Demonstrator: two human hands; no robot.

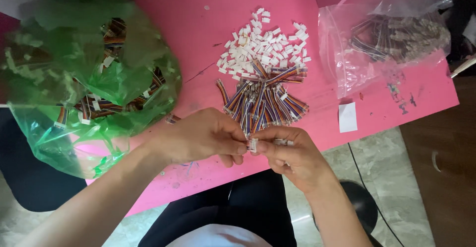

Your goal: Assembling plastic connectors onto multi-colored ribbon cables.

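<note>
My left hand (pixel 201 137) and my right hand (pixel 292 155) meet over the front edge of the pink table (pixel 198 38). Between their fingertips they pinch a small white connector (pixel 252 145) on a short multicoloured ribbon cable. Just beyond the hands lies a heap of loose striped cables (pixel 265 100). Behind that heap sits a pile of small white plastic connector housings (pixel 260 46).
A green plastic bag (pixel 84 83) holding several finished cables fills the left side. At the back right lies a clear plastic bag (pixel 391 38) of more cables, with a small white paper slip (pixel 347 117) near it. Below are a grey floor and my dark-clothed lap.
</note>
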